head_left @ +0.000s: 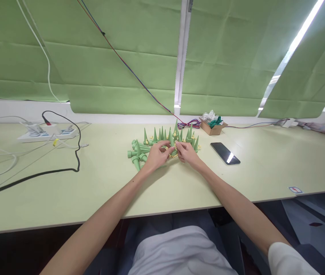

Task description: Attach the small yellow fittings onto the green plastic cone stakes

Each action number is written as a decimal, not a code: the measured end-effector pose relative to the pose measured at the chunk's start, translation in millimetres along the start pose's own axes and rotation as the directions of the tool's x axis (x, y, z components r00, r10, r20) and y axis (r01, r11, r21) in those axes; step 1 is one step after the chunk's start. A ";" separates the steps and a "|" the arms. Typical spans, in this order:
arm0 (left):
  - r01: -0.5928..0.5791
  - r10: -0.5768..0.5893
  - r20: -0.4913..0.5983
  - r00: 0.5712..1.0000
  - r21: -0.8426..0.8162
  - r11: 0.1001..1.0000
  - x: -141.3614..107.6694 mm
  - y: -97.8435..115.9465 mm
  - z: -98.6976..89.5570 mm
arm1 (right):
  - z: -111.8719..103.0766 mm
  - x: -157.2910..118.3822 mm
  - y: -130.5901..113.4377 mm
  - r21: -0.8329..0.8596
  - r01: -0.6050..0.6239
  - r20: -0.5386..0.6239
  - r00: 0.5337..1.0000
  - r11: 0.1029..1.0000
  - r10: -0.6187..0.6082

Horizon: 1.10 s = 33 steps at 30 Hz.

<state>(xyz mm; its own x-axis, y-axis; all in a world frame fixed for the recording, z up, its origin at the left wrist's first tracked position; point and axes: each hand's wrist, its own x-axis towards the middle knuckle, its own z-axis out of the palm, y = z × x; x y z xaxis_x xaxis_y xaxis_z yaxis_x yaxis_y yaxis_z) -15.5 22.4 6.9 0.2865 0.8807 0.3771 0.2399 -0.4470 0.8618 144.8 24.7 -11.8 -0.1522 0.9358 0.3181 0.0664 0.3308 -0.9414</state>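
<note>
My left hand [159, 153] curls its fingers and thumb round an upright green plastic spike [172, 142], a pointed cone on a wider collar. From the other side, my right hand [187, 152] pinches a small yellow part against that spike; the fingertips mostly cover it. Several similar green spikes [191, 133] with yellow bits at their bases stand upright just behind and to the right of my hands. Beside my left hand, more green spikes [135, 154] lie on their sides in a loose pile.
A black phone [225, 153] lies right of my hands on the pale table [94, 198]. Behind it stands a small cardboard box [212, 128] holding clear plastic and green material. A white power strip [48, 133] with cables occupies the left. Green blinds [122, 57] hang behind.
</note>
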 end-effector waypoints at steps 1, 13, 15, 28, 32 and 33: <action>-0.027 0.028 -0.025 0.999 0.021 0.999 0.6 -1.5 0.4 | -0.2 -0.2 -0.2 -0.017 0.003 -0.003 1.000 1.000 -0.003; -0.403 0.408 0.047 0.912 0.295 0.866 -0.7 -11.0 2.8 | -2.3 1.7 2.6 -0.052 -0.053 -0.051 0.997 0.997 0.051; -0.465 0.461 0.096 0.882 0.328 0.822 -1.1 -12.6 2.2 | -2.3 1.1 1.1 -0.045 -0.064 -0.049 0.997 0.997 0.062; -0.298 0.323 -0.025 0.946 0.321 0.899 -1.9 -7.6 8.3 | 1.3 2.0 0.9 0.078 -0.069 -0.104 0.992 0.995 0.077; -0.186 0.200 -0.022 0.980 0.276 0.943 -0.7 -8.1 8.5 | 1.3 4.1 2.9 0.145 -0.056 -0.146 0.986 0.988 0.077; -0.167 0.173 -0.001 0.985 0.261 0.951 -0.4 -8.3 8.5 | 1.2 4.5 3.4 0.152 -0.051 -0.156 0.985 0.987 0.075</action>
<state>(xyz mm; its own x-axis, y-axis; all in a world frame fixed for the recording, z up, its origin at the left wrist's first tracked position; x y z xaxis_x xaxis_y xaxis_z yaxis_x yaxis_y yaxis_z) -9.8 24.5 -3.3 0.3230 0.7903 0.5207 0.4223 -0.6127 0.6680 143.1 29.9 -13.8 0.0086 0.9656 0.2601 -0.0762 0.2599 -0.9626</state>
